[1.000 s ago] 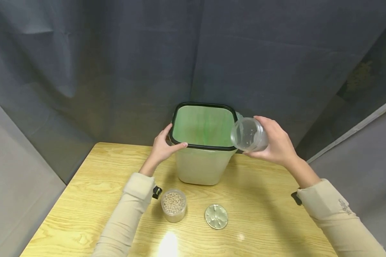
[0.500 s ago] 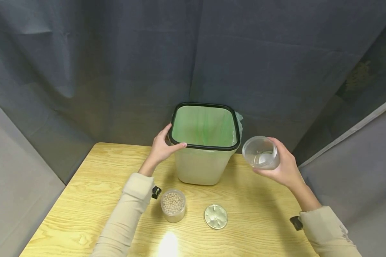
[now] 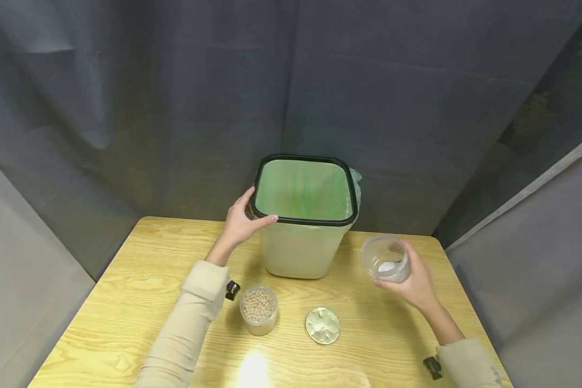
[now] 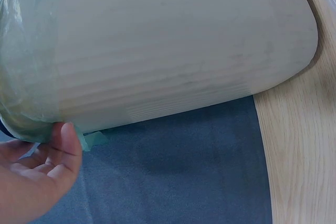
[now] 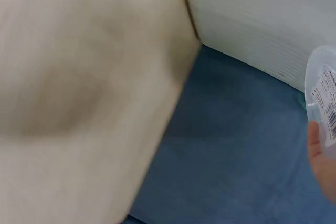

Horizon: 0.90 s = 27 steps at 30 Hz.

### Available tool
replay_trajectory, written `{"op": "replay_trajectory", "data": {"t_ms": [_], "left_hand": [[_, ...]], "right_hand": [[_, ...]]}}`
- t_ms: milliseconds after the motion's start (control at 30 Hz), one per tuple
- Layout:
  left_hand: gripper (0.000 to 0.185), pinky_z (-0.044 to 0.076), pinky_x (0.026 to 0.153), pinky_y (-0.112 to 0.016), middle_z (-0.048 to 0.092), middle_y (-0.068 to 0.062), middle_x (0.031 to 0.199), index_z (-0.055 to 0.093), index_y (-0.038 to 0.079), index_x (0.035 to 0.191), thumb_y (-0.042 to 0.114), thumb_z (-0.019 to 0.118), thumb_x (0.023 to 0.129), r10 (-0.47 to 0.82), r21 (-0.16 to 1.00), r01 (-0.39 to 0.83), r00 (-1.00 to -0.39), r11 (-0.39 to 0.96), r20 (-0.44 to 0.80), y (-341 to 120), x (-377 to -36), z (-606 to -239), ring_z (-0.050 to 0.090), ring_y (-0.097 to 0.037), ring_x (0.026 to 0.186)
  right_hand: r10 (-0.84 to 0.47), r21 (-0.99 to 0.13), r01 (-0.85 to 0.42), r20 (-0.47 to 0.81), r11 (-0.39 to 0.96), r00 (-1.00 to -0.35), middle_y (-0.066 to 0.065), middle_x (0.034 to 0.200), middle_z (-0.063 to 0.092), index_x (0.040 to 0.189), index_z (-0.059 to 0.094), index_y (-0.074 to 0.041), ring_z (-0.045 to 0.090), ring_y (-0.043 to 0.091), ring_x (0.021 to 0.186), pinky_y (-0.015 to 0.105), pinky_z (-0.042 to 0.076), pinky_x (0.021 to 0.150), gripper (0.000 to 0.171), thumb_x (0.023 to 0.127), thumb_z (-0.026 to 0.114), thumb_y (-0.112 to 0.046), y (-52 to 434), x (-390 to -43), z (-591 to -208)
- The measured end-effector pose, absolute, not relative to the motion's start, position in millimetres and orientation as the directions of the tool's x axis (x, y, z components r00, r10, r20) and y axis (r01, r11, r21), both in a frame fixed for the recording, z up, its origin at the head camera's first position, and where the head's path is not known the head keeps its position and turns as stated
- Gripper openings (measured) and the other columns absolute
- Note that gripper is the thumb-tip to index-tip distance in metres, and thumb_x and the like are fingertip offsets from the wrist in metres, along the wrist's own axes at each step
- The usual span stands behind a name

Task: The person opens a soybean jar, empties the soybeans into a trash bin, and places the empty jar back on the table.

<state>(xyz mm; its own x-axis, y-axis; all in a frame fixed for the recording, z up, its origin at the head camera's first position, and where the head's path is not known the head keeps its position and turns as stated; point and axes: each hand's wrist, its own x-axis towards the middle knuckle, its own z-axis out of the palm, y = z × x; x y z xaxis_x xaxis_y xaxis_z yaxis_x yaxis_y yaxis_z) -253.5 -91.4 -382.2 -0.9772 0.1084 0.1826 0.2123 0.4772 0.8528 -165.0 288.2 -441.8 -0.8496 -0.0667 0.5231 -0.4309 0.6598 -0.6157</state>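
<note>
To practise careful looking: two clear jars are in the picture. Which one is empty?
The clear jar in the right hand, held above the table; the other jar, standing near the left sleeve, is full of beans.

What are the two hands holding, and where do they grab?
The right hand grips the clear empty jar round its side. The left hand holds the bin by its black rim at the near left corner.

Blurred table (image 5: 79,103) and edge-cropped empty jar (image 5: 321,98) in right-wrist view.
</note>
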Motion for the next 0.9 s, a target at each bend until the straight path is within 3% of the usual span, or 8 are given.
{"op": "replay_trajectory", "data": {"t_ms": [100, 300, 467, 567, 633, 800, 900], "left_hand": [[0.093, 0.030, 0.101, -0.048, 0.025, -0.016, 0.146, 0.024, 0.014, 0.145, 0.041, 0.074, 0.072, 0.113, 0.854, 0.213, -0.977, 0.475, 0.181, -92, -254, -382, 0.028, -0.033, 0.129], [0.092, 0.029, 0.101, -0.048, 0.025, -0.016, 0.145, 0.024, 0.014, 0.145, 0.040, 0.074, 0.072, 0.108, 0.852, 0.215, -0.977, 0.478, 0.186, -91, -255, -382, 0.028, -0.032, 0.129], [0.092, 0.029, 0.101, -0.048, 0.025, -0.015, 0.146, 0.024, 0.015, 0.145, 0.040, 0.074, 0.072, 0.108, 0.854, 0.213, -0.977, 0.475, 0.183, -91, -255, -382, 0.027, -0.032, 0.130], [0.093, 0.028, 0.102, -0.048, 0.024, -0.015, 0.146, 0.023, 0.015, 0.145, 0.041, 0.074, 0.072, 0.108, 0.854, 0.209, -0.978, 0.476, 0.179, -92, -255, -381, 0.026, -0.032, 0.131], [0.093, 0.028, 0.102, -0.048, 0.024, -0.015, 0.146, 0.023, 0.016, 0.145, 0.041, 0.074, 0.071, 0.108, 0.853, 0.207, -0.978, 0.479, 0.177, -92, -256, -381, 0.026, -0.032, 0.131], [0.092, 0.030, 0.100, -0.048, 0.025, -0.016, 0.145, 0.023, 0.016, 0.145, 0.040, 0.074, 0.072, 0.111, 0.853, 0.212, -0.977, 0.476, 0.181, -93, -255, -379, 0.029, -0.033, 0.128], [0.092, 0.031, 0.100, -0.048, 0.025, -0.016, 0.145, 0.022, 0.016, 0.145, 0.040, 0.074, 0.073, 0.113, 0.854, 0.212, -0.977, 0.475, 0.179, -93, -255, -378, 0.031, -0.033, 0.127]], "right_hand": [[-0.049, -0.640, -0.395, 0.488, 0.659, -0.872, 0.017, 0.113, 0.057, 0.127, 0.043, -0.003, 0.052, 0.031, 0.101, 0.023, 0.036, 0.077, 0.093, 0.046, 0.089, -0.011, 286, -161, -456], [-0.039, -0.666, -0.329, 0.412, 0.669, -0.911, 0.020, 0.116, 0.055, 0.131, 0.039, -0.002, 0.052, 0.035, 0.102, 0.042, 0.042, 0.077, 0.093, 0.052, 0.088, -0.014, 286, -155, -483], [-0.040, -0.711, -0.314, 0.374, 0.630, -0.927, 0.018, 0.119, 0.054, 0.132, 0.038, -0.001, 0.050, 0.033, 0.104, 0.020, 0.038, 0.080, 0.091, 0.055, 0.086, -0.009, 284, -147, -496], [-0.044, -0.731, -0.299, 0.347, 0.613, -0.937, 0.016, 0.120, 0.054, 0.133, 0.036, -0.002, 0.050, 0.031, 0.105, 0.016, 0.036, 0.081, 0.091, 0.058, 0.085, -0.010, 283, -144, -508], [-0.041, -0.744, -0.280, 0.322, 0.607, -0.946, 0.016, 0.120, 0.053, 0.134, 0.036, -0.002, 0.050, 0.031, 0.106, 0.021, 0.039, 0.083, 0.090, 0.059, 0.085, -0.011, 283, -144, -517], [-0.057, -0.775, -0.255, 0.274, 0.579, -0.960, 0.020, 0.121, 0.052, 0.134, 0.034, -0.003, 0.049, 0.038, 0.108, 0.050, 0.041, 0.085, 0.088, 0.063, 0.084, -0.015, 288, -146, -545], [-0.056, -0.797, -0.224, 0.234, 0.561, -0.971, 0.023, 0.121, 0.050, 0.135, 0.032, -0.003, 0.047, 0.043, 0.108, 0.058, 0.040, 0.084, 0.088, 0.064, 0.083, -0.016, 287, -143, -554]]}}
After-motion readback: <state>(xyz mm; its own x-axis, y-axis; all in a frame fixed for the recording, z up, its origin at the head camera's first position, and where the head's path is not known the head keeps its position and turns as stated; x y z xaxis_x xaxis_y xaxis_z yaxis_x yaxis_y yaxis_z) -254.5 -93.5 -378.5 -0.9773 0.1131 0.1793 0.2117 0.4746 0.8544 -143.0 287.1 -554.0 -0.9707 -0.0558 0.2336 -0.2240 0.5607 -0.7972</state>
